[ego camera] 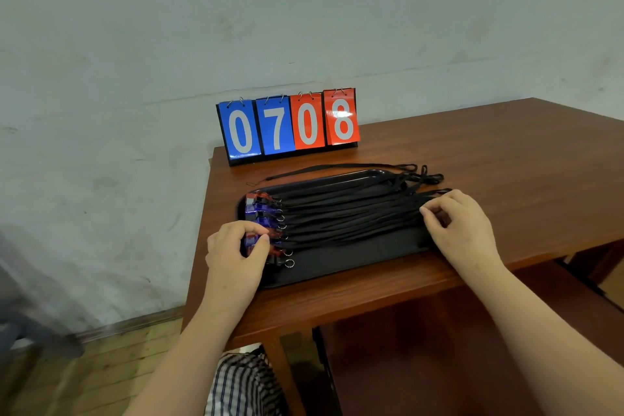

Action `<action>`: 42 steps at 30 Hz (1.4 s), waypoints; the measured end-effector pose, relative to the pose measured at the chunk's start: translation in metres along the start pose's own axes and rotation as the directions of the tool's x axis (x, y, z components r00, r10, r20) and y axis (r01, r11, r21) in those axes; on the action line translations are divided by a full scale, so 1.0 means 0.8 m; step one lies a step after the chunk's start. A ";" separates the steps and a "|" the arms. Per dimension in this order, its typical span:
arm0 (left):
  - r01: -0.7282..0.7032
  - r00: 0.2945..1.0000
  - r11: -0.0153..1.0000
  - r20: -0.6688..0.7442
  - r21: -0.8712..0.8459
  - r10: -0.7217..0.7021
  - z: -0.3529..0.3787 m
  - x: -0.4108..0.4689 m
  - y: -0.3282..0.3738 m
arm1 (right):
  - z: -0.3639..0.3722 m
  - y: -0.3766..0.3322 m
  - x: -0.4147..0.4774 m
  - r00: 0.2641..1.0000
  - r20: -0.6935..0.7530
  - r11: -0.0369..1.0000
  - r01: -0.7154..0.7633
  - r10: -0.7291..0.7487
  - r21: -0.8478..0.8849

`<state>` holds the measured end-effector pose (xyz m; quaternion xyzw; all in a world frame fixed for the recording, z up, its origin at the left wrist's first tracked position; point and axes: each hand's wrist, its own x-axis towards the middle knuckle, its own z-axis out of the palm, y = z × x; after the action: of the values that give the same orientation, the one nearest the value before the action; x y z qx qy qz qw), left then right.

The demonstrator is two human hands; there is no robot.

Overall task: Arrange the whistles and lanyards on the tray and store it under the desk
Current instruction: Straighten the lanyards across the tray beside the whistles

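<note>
Head view: a black tray [354, 263] lies on the wooden desk [489, 152], close to its 6 o'clock edge, with both hands at work on the load.
Risk, overhang: the lanyards [344, 213] run past the tray's 3 o'clock rim onto the desk. If the tray is lifted like this, the trailing ends would likely drag or snag on the desk edge and pull the row askew.
Risk, stray strap: one loose lanyard [337, 168] lies on the desk just beyond the tray's 12 o'clock rim, off the tray, and could be left behind.
Risk, whistles: the whistles [261, 209], blue and red, sit packed side by side at the 9 o'clock end. A tug on the straps from 3 o'clock would probably slide them, since only the near ones are held.
Risk, storing: a tilt while lowering the tray to the space under the desk [422, 348] at 6 o'clock could spill the load.
Left hand [233, 250]: at 9 o'clock, fingers and thumb curled round the nearest whistles of the row, gripping them.
Right hand [462, 223]: at 3 o'clock, fingers bent down and closed on the gathered strap ends; the thumb's contact cannot be made out.
Task things: whistles and most lanyards are on the tray; the tray is on the desktop, not yet stored.
Background: a flip scoreboard [290, 125] reading 0708 stands at 12 o'clock against the wall [304, 10].
</note>
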<state>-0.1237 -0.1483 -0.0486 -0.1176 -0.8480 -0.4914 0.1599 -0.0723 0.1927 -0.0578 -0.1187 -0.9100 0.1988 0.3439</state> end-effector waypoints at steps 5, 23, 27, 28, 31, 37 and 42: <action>0.022 0.998 0.999 -0.050 -0.027 -0.024 -0.002 0.001 -0.005 | -0.006 -0.011 -0.001 0.993 -0.016 0.992 0.112 -0.113 -0.060; -0.068 0.964 0.955 0.267 0.288 -0.012 0.027 0.246 -0.025 | 0.066 -0.123 0.103 0.971 0.202 0.991 0.116 -0.127 0.063; -0.067 0.906 0.903 0.406 0.425 -0.124 0.060 0.294 -0.044 | 0.085 -0.138 0.123 0.949 0.263 0.984 0.169 -0.177 0.053; -0.081 0.895 0.890 0.426 0.449 -0.133 0.065 0.299 -0.048 | 0.088 -0.141 0.126 0.943 0.282 0.984 0.171 -0.179 0.052; -0.131 0.849 0.865 0.505 0.485 -0.155 0.074 0.310 -0.057 | 0.093 -0.146 0.130 0.935 0.299 0.982 0.175 -0.189 0.072; -0.192 0.852 0.834 0.510 0.517 -0.120 0.061 0.304 -0.044 | 0.099 -0.157 0.122 0.916 0.367 0.983 0.113 -0.160 0.144; -0.408 0.817 0.869 0.537 0.281 0.210 0.040 0.274 0.041 | 0.086 -0.193 0.126 0.897 0.442 0.881 -0.202 -0.009 0.429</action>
<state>-0.3188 -0.0950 0.0469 -0.3431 -0.9082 -0.2363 0.0391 -0.2047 0.0714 0.0218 -0.0324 -0.8817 0.4490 0.1415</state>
